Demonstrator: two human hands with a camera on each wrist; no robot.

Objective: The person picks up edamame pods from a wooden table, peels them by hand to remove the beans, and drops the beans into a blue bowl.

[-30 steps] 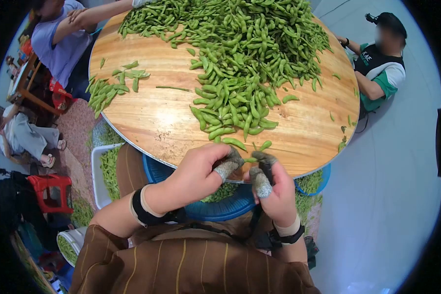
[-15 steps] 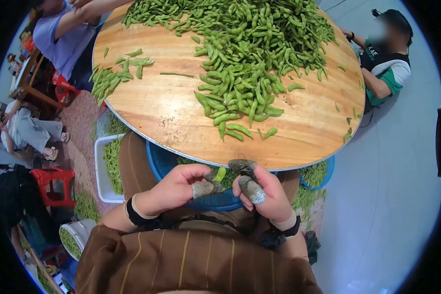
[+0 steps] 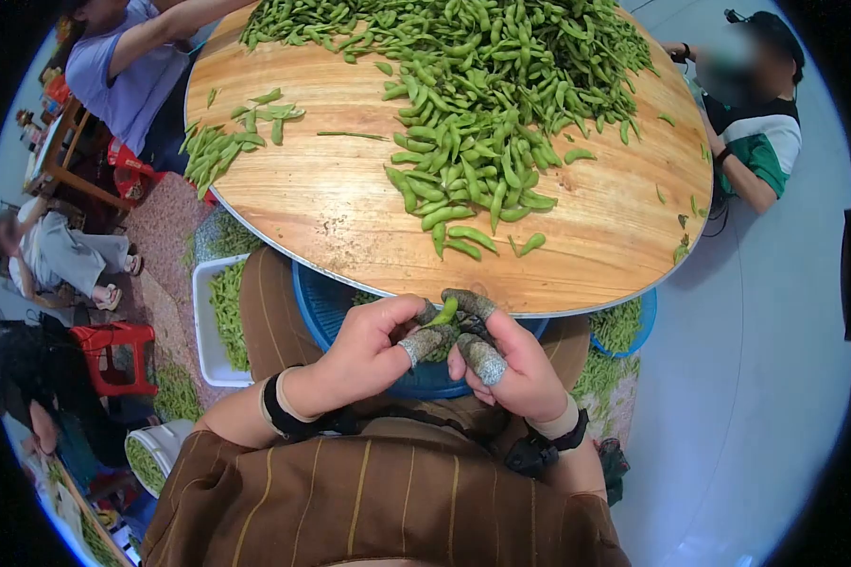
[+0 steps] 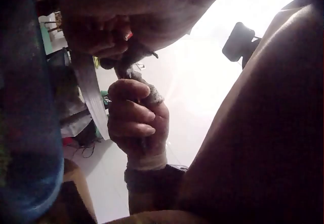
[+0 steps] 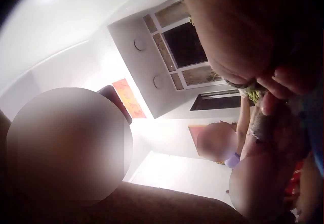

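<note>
Over the table's near edge, my left hand (image 3: 373, 335) pinches a green edamame pod (image 3: 444, 312) between wrapped thumb and finger. My right hand (image 3: 520, 369) meets it there, its covered index finger and thumb curled against the pod. Worn grey covers wrap the thumb and finger ends of both hands. The fingers hide the pod's lower part. In the right wrist view, a bit of the green pod (image 5: 254, 96) shows between the two hands. A big heap of edamame pods (image 3: 501, 85) lies on the round wooden table (image 3: 293, 208), with several loose pods at its near end.
Below the hands sits a blue basin (image 3: 321, 302), partly under the table. A white tub (image 3: 203, 326) of pods stands left, a blue basket (image 3: 648, 321) right. A red stool (image 3: 113, 359) is at left. Two people sit at the table's far sides.
Both hands drew back from the tabletop toward the body, the left with a pod. The hands then came together, and the right fingers now touch the pod.
</note>
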